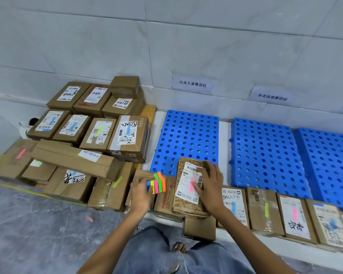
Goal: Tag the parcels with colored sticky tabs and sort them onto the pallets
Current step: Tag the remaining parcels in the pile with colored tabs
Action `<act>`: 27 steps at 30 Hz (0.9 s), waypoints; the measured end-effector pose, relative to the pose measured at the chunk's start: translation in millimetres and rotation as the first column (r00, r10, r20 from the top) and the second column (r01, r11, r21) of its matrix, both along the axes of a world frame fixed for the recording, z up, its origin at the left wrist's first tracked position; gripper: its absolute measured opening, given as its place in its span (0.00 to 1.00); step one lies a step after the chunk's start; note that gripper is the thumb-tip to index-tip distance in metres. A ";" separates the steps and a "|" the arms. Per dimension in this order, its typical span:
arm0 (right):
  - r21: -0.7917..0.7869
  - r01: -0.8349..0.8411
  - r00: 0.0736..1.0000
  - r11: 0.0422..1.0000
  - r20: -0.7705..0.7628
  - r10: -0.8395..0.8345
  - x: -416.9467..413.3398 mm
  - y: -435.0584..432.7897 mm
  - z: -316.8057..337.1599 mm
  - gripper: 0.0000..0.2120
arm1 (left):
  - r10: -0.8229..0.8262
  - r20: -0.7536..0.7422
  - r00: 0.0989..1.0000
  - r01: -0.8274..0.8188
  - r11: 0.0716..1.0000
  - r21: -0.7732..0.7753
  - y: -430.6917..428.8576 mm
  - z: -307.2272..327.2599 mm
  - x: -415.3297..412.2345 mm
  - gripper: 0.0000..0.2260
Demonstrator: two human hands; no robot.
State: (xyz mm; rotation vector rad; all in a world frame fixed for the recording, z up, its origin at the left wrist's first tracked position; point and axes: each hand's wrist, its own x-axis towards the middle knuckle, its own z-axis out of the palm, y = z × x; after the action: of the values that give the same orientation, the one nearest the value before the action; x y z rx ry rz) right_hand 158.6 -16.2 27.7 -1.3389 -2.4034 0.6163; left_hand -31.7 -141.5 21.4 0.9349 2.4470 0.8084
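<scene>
My left hand (141, 194) grips a pad of colored sticky tabs (157, 184) with blue, yellow, pink, green and orange strips fanned out. My right hand (210, 184) rests on a patterned brown parcel (187, 202), fingers on its white shipping label, where a pink tab (191, 184) is stuck. The parcel lies at the near edge of the left blue pallet (186, 135), which carries nothing else. Two more blue pallets (265, 155) sit to the right.
A stack of tagged cardboard boxes (99, 133) fills the left side. A row of tagged parcels (293, 214) lines the white ledge at right. Paper signs (192, 84) hang on the tiled wall. A loose pink tab (89, 219) lies on the grey floor.
</scene>
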 end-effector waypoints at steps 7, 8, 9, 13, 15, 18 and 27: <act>-0.678 0.022 0.942 0.735 -0.232 -0.242 17.1 -12.1 -1.7 0.49 | -0.388 0.199 0.900 0.384 0.921 0.060 17.2 23.5 38.9 0.19; -0.738 -0.032 0.910 0.675 -0.300 -0.285 15.3 -12.6 1.0 0.45 | -0.429 0.289 0.856 0.411 0.903 0.123 21.1 30.6 46.0 0.17; -0.762 -0.055 0.881 0.645 -0.340 -0.328 13.1 -12.3 5.2 0.42 | -0.436 0.320 0.841 0.391 0.899 0.199 24.3 38.2 50.4 0.16; -0.742 -0.170 0.737 0.649 -0.533 -0.416 -14.8 21.4 39.6 0.36 | -0.346 0.224 0.911 0.242 0.889 0.388 56.3 74.2 22.4 0.20; -0.703 -0.250 0.699 0.665 -0.607 -0.378 -37.4 44.6 62.9 0.38 | -0.300 0.239 0.923 0.161 0.869 0.468 80.8 92.4 -7.3 0.19; -0.622 -0.352 0.681 0.700 -0.683 -0.264 -86.8 78.7 90.8 0.36 | -0.251 0.328 0.910 0.027 0.828 0.560 115.6 121.8 -51.9 0.18; -0.570 -0.091 0.656 0.817 -0.651 -0.381 -271.0 178.8 114.5 0.25 | -0.233 0.151 0.961 0.144 0.883 0.446 220.6 130.8 -203.3 0.22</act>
State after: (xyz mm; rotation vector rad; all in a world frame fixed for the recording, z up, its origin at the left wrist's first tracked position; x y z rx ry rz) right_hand -112.4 162.6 142.2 -1.1182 -1.4376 1.5647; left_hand -235.0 79.1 152.2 1.1609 1.9978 1.3345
